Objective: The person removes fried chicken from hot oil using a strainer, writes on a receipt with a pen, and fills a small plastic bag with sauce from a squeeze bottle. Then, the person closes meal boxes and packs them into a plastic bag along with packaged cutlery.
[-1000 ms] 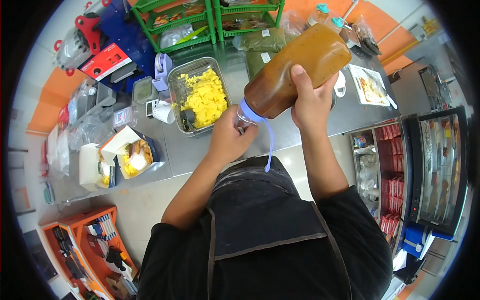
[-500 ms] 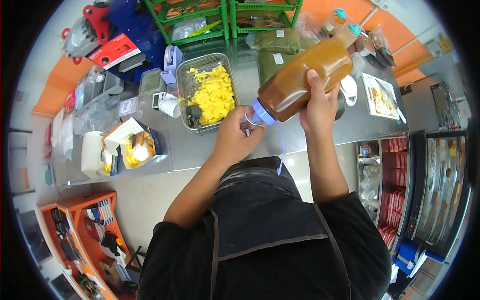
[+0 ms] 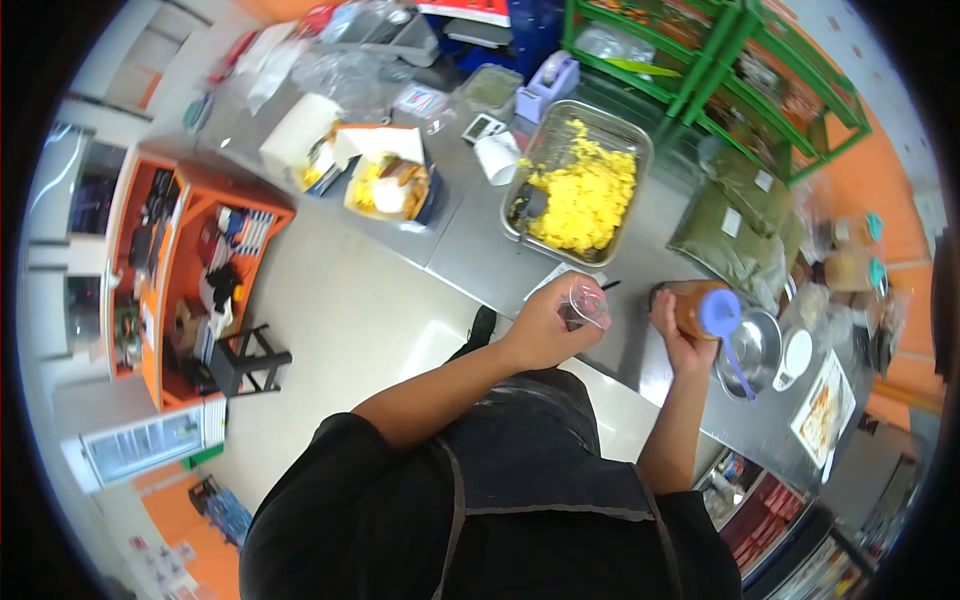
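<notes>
My left hand (image 3: 548,325) is closed around a small clear plastic cup (image 3: 587,303), its rim facing up; how much sauce is inside I cannot make out. My right hand (image 3: 685,340) grips a large squeeze bottle (image 3: 697,310) of brown sauce with a purple lid and a dangling purple cap strap. The bottle now stands upright at the counter, beside a steel bowl (image 3: 757,350). Beyond my left hand is a metal tray (image 3: 622,250) of yellow scrambled egg (image 3: 590,195) with a dark utensil (image 3: 530,203) in it.
Two open food boxes (image 3: 432,205) stand at the left, filled with egg and other food. Green bags (image 3: 735,215) lie at the right, below green racks (image 3: 690,75). A white scale (image 3: 796,355) and a white board (image 3: 825,405) are farther right. An orange shelf (image 3: 185,270) stands at left.
The bottle has gone from tipped over the cup to upright, lower and to the right. My left hand keeps the cup, now apart from the bottle. My view has swung to the left.
</notes>
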A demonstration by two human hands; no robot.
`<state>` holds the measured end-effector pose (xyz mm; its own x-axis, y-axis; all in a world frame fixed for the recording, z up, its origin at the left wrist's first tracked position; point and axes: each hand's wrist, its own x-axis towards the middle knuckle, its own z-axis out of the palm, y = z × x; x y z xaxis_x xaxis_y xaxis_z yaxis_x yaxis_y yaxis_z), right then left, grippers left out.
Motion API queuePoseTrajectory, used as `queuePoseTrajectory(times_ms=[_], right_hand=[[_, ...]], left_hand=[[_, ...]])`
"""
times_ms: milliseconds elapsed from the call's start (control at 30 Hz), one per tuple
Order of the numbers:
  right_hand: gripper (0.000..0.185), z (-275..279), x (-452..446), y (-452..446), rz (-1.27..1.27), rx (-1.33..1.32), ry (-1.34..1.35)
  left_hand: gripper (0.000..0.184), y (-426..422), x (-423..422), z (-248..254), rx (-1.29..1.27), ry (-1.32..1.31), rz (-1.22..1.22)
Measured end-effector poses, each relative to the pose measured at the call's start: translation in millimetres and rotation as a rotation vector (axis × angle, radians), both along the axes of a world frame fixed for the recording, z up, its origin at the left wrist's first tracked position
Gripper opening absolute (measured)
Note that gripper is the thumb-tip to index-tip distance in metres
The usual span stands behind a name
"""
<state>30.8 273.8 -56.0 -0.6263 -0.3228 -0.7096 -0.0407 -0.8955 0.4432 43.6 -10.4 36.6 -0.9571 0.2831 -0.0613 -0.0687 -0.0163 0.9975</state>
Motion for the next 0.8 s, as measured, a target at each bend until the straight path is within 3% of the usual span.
queuePoseTrajectory(times_ms=[67,233,300,333,400,467,500,567,700,800], right_hand=[[0.086,11.2,-2.9,4.3,-0.031,-0.196,0.031],[0.091,17.6,12.5,-5.8,-0.068,-0.182,-0.016],[0.080,15.1,36.9,-35.3,0.013,0.159,0.145],[0.061,34.7,43.6,-67.4,0.149,0.403,-0.047],[0.043,67.5,75.7,-139.7,0.543,1.032,0.430],[0.033,106.2,80.3,-216.9,0.676,1.708,0.858],[0.033,119.5,78.5,-247.6,0.669,1.723,0.866],[0.025,138.5,72.7,-301.1,0.669,2.143,1.099],[0.015,155.1,72.6,-380.0,0.727,2.167,1.334],[0.011,167.0,79.3,-430.7,0.775,2.261,1.419]], left_hand=[[0.030,-9.7,7.5,-0.5,-0.016,0.012,0.065],[0.035,-40.6,16.4,-1.8,0.014,0.106,0.299],[0.038,-59.9,20.7,6.4,0.096,0.055,0.307],[0.037,-71.9,23.0,12.1,0.075,0.039,0.317],[0.037,-96.4,33.1,14.8,0.064,0.027,0.319],[0.039,-121.1,42.6,11.0,0.091,0.089,0.329],[0.039,-134.4,48.5,7.9,0.103,0.102,0.329],[0.041,-166.4,60.8,4.2,0.179,0.151,0.326],[0.043,-243.9,92.6,20.5,0.009,0.244,0.440],[0.036,-303.7,121.4,20.7,0.273,0.250,0.390]])
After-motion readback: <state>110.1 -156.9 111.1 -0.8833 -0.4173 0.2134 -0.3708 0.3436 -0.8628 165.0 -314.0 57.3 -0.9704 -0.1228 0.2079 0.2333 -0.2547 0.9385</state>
